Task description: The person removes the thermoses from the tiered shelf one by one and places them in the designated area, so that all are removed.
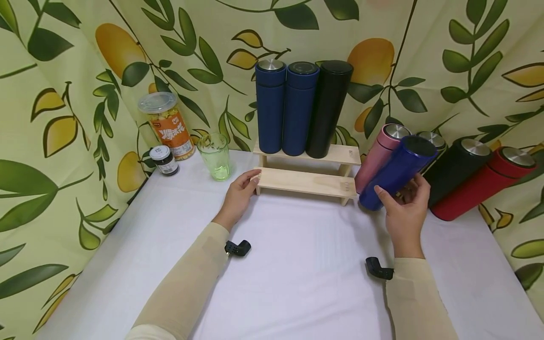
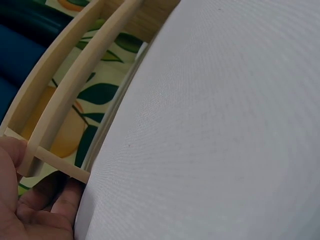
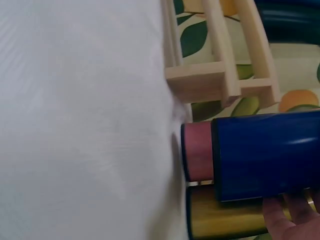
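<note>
My right hand grips a glossy blue thermos bottle, thumb on its near side. The bottle leans to the right in the head view, its base off the table in the right wrist view. My left hand holds the left end of the lower step of a two-step wooden rack, its thumb near the board's edge. Two dark blue thermos bottles and a black thermos bottle stand on the upper step.
Right of the rack are a pink thermos bottle, a gold-sided one, a black one and a red one. At left stand a green glass, a small dark jar and a snack tub.
</note>
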### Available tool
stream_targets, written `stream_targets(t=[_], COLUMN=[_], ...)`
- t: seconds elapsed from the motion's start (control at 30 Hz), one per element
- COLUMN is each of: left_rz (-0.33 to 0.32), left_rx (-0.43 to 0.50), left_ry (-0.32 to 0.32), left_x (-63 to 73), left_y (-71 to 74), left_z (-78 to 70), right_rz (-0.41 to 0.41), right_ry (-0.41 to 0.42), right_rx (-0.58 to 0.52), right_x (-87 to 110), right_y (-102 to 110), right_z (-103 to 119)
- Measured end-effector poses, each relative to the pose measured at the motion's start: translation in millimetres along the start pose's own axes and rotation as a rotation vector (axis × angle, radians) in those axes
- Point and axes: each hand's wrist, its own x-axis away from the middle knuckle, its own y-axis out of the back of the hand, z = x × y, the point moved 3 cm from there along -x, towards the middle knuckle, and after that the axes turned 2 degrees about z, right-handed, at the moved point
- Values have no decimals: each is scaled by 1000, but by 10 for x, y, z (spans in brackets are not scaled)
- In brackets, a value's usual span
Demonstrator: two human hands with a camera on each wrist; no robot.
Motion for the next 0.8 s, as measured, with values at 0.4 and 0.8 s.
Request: stream_targets(t=[0.4,0.8], left_rz=[3,1], left_rx=[12,-12], left_ry=[-2,-10], left_x=[4,-3], left_y=[3,15], left_z=[-2,9], right_rz=[18,103], right_ry=[-82,-47], right_rx=[8,79], right_x=[21,36], right_y=[-2,-47], right_z=[-183,-243])
